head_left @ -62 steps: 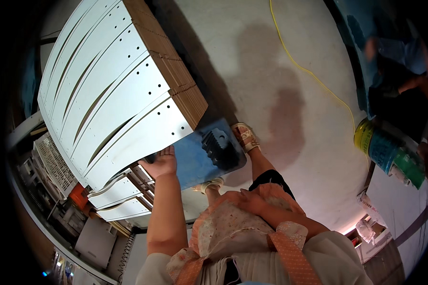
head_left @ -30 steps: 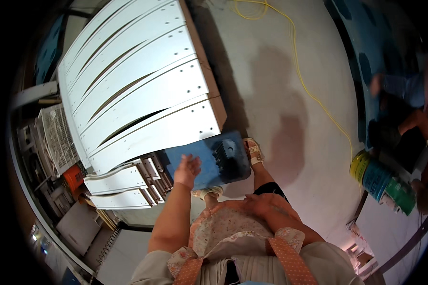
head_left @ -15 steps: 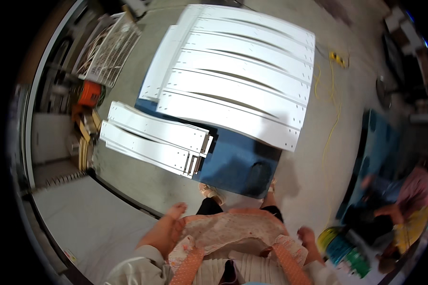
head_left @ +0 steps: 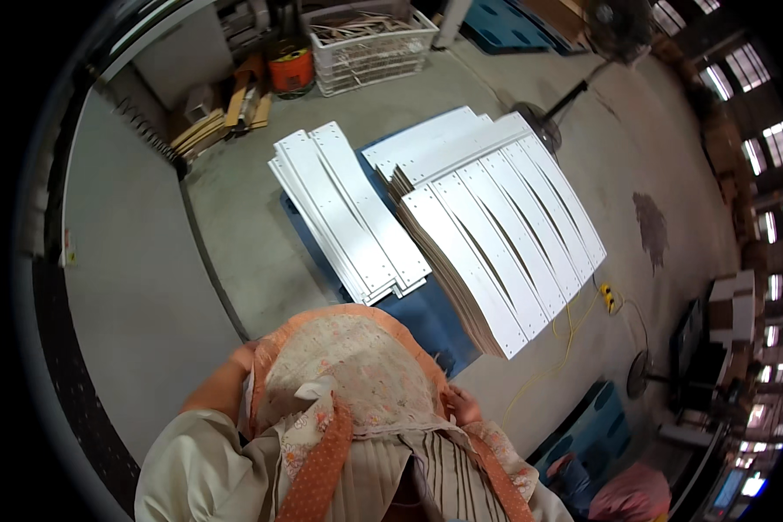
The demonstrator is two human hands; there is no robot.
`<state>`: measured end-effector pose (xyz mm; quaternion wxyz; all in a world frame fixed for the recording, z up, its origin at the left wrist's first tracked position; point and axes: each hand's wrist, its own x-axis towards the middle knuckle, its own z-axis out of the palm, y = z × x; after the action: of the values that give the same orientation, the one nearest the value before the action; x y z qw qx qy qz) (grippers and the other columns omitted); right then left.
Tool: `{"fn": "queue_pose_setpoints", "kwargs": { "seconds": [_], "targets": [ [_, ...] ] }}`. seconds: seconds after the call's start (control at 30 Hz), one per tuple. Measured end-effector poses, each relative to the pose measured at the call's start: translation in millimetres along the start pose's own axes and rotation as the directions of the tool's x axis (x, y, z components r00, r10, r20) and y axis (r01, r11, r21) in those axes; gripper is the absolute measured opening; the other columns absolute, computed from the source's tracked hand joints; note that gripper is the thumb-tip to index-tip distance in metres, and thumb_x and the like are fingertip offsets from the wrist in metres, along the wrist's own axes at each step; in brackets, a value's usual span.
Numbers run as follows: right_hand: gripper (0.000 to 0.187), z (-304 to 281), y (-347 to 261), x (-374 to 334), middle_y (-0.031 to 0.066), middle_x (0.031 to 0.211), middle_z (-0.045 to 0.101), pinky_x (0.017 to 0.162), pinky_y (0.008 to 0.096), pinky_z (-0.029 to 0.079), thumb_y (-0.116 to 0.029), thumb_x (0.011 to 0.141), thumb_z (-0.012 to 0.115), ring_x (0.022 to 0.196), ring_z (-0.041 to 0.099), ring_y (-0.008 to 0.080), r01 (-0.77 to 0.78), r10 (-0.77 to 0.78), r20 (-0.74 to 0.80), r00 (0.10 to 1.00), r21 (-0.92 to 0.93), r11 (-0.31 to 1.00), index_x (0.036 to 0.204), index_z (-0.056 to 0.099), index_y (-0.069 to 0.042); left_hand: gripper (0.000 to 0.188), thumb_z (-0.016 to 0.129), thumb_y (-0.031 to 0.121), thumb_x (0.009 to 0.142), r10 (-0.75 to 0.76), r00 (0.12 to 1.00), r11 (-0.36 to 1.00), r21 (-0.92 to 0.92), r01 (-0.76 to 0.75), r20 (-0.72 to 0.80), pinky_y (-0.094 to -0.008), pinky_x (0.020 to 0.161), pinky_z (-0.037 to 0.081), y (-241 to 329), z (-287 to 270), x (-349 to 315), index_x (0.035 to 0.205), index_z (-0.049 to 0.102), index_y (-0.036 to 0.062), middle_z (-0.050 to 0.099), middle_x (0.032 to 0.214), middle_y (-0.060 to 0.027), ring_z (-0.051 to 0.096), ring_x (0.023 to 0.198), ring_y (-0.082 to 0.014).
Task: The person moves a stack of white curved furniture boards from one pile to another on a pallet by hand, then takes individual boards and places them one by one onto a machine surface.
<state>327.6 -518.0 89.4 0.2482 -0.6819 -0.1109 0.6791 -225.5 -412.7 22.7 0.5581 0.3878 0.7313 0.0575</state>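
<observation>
My left hand is at the left side of a floral apron with orange trim, closed on its edge; part of the fingers is hidden by the cloth. At the apron's right edge, my right hand has its fingers curled against the orange border. The apron spreads out in front of me between the two hands. Beyond it, a tall stack of white curved panels with small holes lies on a blue pallet. A smaller stack of white panels sits to its left.
A pale board or tabletop runs along the left. Behind stand a white crate of scraps, an orange bucket and a fan. A yellow cord crosses the floor. A person in pink is at lower right.
My view has turned, so the panel stacks now appear rotated and the crate is at the top. My hands have come to the apron's edges, and the apron now spreads wider.
</observation>
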Motion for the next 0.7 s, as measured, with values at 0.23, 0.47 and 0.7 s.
{"fn": "queue_pose_setpoints", "kwargs": {
  "seconds": [0.23,0.47,0.7],
  "targets": [
    [0.034,-46.6,80.2,-2.2,0.0066,0.095,0.061,0.074,0.0265,0.044,-0.022,0.087,0.055,0.083,0.057,0.0155,-0.057,0.013,-0.070,0.997,-0.675,0.736,0.114,0.053,-0.001,0.028,0.055,0.028,0.083,0.108,0.992,0.670,0.732,-0.121,0.065,-0.0339,0.073,0.045,-28.1,-24.4,51.0,0.087,0.060,0.0013,0.060,0.084,-0.0108,0.056,0.075,-0.0222],
    [0.031,51.3,-18.2,0.5,0.0067,0.092,0.061,0.072,0.0270,0.045,-0.019,0.086,0.057,0.081,0.057,0.0152,0.127,-0.057,0.133,0.990,-0.610,0.782,0.110,0.056,0.000,0.036,0.053,0.027,0.082,0.058,0.991,0.985,0.153,-0.076,0.121,-0.0346,0.089,0.041,77.8,-84.0,69.4,0.110,0.058,0.0050,0.058,0.111,-0.0162,0.053,0.105,-0.0300],
    [0.028,213.4,-135.3,10.8,0.0067,0.089,0.062,0.071,0.0275,0.045,-0.017,0.084,0.059,0.078,0.058,0.0150,0.360,-0.287,0.411,0.865,-0.112,0.926,0.105,0.058,0.001,0.042,0.057,0.030,0.081,0.093,0.993,0.965,0.237,-0.108,0.073,-0.0349,0.082,0.045,110.4,-236.3,101.6,0.113,0.054,0.0026,0.060,0.106,-0.0162,0.057,0.096,-0.0292]
  ]
}}
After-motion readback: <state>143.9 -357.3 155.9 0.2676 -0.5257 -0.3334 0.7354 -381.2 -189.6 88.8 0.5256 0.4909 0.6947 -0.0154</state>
